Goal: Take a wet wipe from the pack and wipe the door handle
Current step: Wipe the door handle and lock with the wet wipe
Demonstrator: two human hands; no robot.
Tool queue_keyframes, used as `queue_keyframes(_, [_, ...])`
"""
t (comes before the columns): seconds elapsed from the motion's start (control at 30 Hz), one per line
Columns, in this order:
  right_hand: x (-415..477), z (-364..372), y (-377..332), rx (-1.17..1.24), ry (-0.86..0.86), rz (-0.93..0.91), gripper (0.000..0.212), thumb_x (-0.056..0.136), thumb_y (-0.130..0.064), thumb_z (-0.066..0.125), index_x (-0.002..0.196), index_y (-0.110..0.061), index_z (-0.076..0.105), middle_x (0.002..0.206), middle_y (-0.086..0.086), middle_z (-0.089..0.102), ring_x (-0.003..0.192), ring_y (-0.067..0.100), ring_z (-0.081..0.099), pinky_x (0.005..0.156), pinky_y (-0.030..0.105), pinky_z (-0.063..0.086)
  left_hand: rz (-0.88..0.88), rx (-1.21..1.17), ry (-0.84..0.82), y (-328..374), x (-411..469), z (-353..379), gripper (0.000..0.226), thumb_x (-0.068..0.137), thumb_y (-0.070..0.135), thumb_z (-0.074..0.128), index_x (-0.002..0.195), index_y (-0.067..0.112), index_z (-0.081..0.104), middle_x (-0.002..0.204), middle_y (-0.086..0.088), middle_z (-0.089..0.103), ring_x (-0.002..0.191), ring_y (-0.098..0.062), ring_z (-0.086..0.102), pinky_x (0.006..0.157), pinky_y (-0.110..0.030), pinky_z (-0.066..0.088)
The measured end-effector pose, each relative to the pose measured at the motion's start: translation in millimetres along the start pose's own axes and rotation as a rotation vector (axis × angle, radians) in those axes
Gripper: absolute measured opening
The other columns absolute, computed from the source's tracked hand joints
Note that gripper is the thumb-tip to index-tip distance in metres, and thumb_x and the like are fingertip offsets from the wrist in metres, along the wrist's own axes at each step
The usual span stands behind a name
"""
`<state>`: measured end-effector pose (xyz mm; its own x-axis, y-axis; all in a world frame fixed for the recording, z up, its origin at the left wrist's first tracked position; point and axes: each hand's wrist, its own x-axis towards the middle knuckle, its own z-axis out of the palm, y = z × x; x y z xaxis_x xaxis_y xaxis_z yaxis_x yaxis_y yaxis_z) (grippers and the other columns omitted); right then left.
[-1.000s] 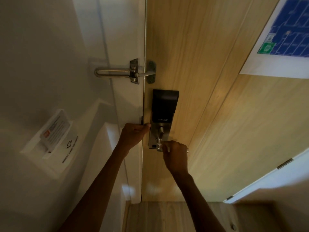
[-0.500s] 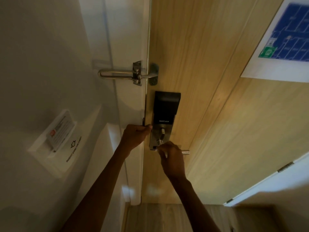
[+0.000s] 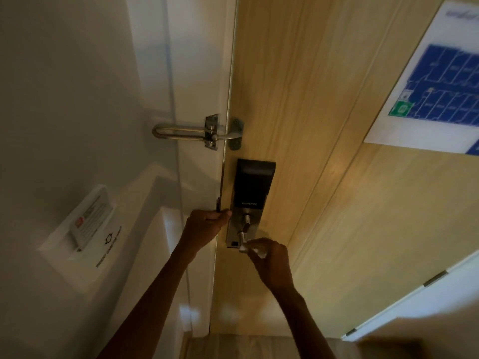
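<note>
A wooden door (image 3: pixel 298 104) carries a black and silver smart lock (image 3: pixel 252 187). Below it juts the metal door handle (image 3: pixel 242 237), mostly covered by my right hand. My right hand (image 3: pixel 272 260) is closed around a white wet wipe (image 3: pixel 250 248) and presses it against the handle near its base. My left hand (image 3: pixel 204 225) grips the edge of the door just left of the lock plate, fingers curled round it. No wipe pack is in view.
A metal swing-bar door guard (image 3: pixel 197 133) spans the frame and door above the lock. A key-card holder (image 3: pixel 88 224) sits on the white wall at left. An evacuation plan (image 3: pixel 435 81) hangs on the door at upper right. Door hinges (image 3: pixel 435 278) are at lower right.
My right hand with the wipe has slid along the handle from its outer part toward the lock plate. My left hand has stayed on the door edge.
</note>
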<state>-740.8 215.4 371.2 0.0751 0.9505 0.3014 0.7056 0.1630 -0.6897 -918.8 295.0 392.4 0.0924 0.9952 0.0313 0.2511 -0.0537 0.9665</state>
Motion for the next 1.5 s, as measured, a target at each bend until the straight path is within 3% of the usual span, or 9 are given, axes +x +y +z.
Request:
queue_keyframes(0.23, [15.8, 12.7, 0.2, 0.017, 0.099, 0.071, 0.010, 0.083, -0.012, 0.071, 0.088, -0.016, 0.077, 0.088, -0.004, 0.076, 0.075, -0.002, 0.066, 0.075, 0.019, 0.056, 0.090, 0.124, 0.006, -5.0, -2.3, 1.0, 0.020, 0.092, 0.022, 0.067, 0.110, 0.019, 0.074, 0.095, 0.010, 0.074, 0.077, 0.014, 0.066, 0.088, -0.023, 0.055])
queue_keyframes(0.37, [15.7, -6.1, 7.5, -0.057, -0.049, 0.026, 0.010, 0.082, -0.012, 0.072, 0.088, -0.016, 0.078, 0.089, -0.004, 0.076, 0.078, -0.004, 0.063, 0.071, -0.001, 0.041, 0.118, 0.218, 0.019, -3.6, -1.6, 2.2, 0.024, 0.092, 0.022, 0.066, 0.114, 0.016, 0.072, 0.096, 0.005, 0.073, 0.073, 0.011, 0.061, 0.072, -0.004, 0.047])
queue_keyframes(0.53, [21.5, 16.6, 0.1, -0.037, 0.081, 0.118, 0.011, 0.086, -0.009, 0.067, 0.090, -0.014, 0.076, 0.092, 0.001, 0.075, 0.074, -0.005, 0.060, 0.076, 0.009, 0.049, 0.123, 0.252, 0.029, -4.1, -2.1, 3.1, 0.024, 0.092, 0.019, 0.066, 0.115, 0.013, 0.072, 0.093, -0.002, 0.077, 0.066, 0.010, 0.060, 0.066, -0.001, 0.046])
queue_keyframes(0.63, [5.5, 17.6, -2.8, -0.048, 0.080, 0.072, 0.014, 0.088, -0.011, 0.064, 0.096, -0.016, 0.075, 0.096, -0.002, 0.075, 0.079, -0.005, 0.062, 0.077, 0.006, 0.045, 0.146, 0.325, 0.020, -8.6, -4.8, 6.2, 0.021, 0.094, 0.017, 0.063, 0.111, 0.013, 0.074, 0.068, 0.006, 0.069, 0.055, 0.007, 0.061, 0.062, -0.004, 0.047])
queue_keyframes(0.93, [10.3, 16.2, 0.3, -0.085, 0.063, 0.111, 0.015, 0.085, -0.003, 0.063, 0.086, -0.011, 0.076, 0.089, 0.006, 0.076, 0.081, 0.015, 0.069, 0.068, 0.005, 0.038, 0.080, 0.363, 0.023, -12.5, -16.2, 9.5, 0.023, 0.094, 0.019, 0.063, 0.114, 0.013, 0.073, 0.094, -0.010, 0.076, 0.069, -0.006, 0.060, 0.064, -0.006, 0.040])
queue_keyframes(1.07, [-7.0, -8.3, 4.1, -0.158, -0.029, -0.067, 0.015, 0.085, -0.004, 0.065, 0.091, -0.014, 0.076, 0.095, 0.000, 0.076, 0.086, 0.008, 0.070, 0.078, 0.008, 0.043, 0.050, 0.320, 0.032, -6.4, -19.3, 10.1, 0.022, 0.094, 0.016, 0.063, 0.112, 0.011, 0.074, 0.092, -0.012, 0.076, 0.067, -0.008, 0.063, 0.064, -0.012, 0.044])
queue_keyframes(1.2, [16.7, -20.6, 26.8, -0.173, 0.016, 0.061, 0.015, 0.082, -0.003, 0.066, 0.084, -0.012, 0.078, 0.089, 0.005, 0.076, 0.083, 0.016, 0.070, 0.075, 0.015, 0.044, 0.013, 0.302, -0.011, -6.3, -18.5, 9.9, 0.020, 0.095, 0.017, 0.060, 0.106, 0.011, 0.076, 0.088, -0.015, 0.076, 0.082, -0.027, 0.072, 0.079, -0.033, 0.058])
queue_keyframes(1.33, [4.4, 11.0, -2.2, -0.144, -0.003, -0.006, 0.015, 0.086, -0.004, 0.064, 0.088, -0.013, 0.076, 0.091, 0.003, 0.075, 0.081, 0.011, 0.069, 0.076, 0.016, 0.048, -0.030, 0.297, -0.050, -3.7, -19.0, 8.4, 0.019, 0.095, 0.020, 0.059, 0.091, 0.014, 0.076, 0.076, -0.013, 0.072, 0.080, -0.029, 0.071, 0.071, -0.033, 0.055])
queue_keyframes(1.5, [-7.7, -34.7, 26.9, -0.238, -0.024, -0.123, 0.016, 0.085, -0.010, 0.068, 0.097, -0.017, 0.076, 0.095, 0.001, 0.076, 0.083, 0.013, 0.070, 0.078, 0.022, 0.051, -0.081, 0.229, -0.042, -1.8, -26.4, 10.1, 0.026, 0.095, 0.019, 0.060, 0.117, 0.010, 0.071, 0.107, -0.017, 0.074, 0.099, -0.030, 0.069, 0.095, -0.044, 0.055])
